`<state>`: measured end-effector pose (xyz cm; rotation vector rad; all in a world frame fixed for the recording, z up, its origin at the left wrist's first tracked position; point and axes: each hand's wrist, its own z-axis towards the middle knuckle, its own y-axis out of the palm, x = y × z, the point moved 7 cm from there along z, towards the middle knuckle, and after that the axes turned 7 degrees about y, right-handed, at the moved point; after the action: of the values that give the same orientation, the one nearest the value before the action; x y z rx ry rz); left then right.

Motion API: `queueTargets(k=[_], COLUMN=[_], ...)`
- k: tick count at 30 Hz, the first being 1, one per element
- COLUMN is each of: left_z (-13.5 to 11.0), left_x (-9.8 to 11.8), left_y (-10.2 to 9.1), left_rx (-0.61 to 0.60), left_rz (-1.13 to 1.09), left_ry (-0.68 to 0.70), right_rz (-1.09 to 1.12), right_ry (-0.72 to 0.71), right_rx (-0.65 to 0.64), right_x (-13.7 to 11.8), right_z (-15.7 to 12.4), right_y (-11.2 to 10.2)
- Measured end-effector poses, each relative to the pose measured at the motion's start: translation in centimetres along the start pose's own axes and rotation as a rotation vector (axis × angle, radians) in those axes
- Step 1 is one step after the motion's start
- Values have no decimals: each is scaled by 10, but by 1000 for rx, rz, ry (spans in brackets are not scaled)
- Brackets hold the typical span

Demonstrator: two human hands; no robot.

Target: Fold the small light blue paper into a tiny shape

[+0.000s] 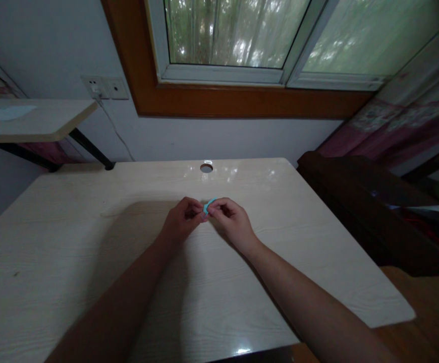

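Between my two hands is a small turquoise piece (206,207), thin and perhaps folded paper; most of it is covered by fingers, so its exact kind cannot be made out. My left hand (183,218) pinches its left side with thumb and fingertips. From the other side my right hand (232,219) grips it the same way, thumb below and index finger above. The fingertips of both hands nearly meet around the piece. Both hands are over the middle of the pale wood-grain desk (219,282).
A round cable hole (206,168) lies near the desk's back edge. At the left a raised shelf (38,126) stands on black legs. Behind are a wall socket (105,87) with a white cord and a window (227,40). Dark wooden furniture (355,212) stands at the right.
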<state>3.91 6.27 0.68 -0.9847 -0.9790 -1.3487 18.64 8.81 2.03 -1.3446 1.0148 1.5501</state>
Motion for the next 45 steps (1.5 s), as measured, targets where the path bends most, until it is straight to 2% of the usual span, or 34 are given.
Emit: queueTargets(k=[12, 25, 34, 45], left_z=[0, 2, 2, 2], left_x=[7, -3, -1, 4], left_y=[-1, -3, -7, -5], left_rx=[10, 12, 60, 61], left_rz=[90, 37, 46, 127], left_ry=[25, -1, -5, 19], right_rz=[-69, -86, 134, 186], right_ry=[-1, -1, 35, 54], right_rx=[33, 44, 17, 6], right_x=[-1, -1, 9, 11], right_z=[0, -1, 5, 6], right_y=[-1, -2, 2, 2])
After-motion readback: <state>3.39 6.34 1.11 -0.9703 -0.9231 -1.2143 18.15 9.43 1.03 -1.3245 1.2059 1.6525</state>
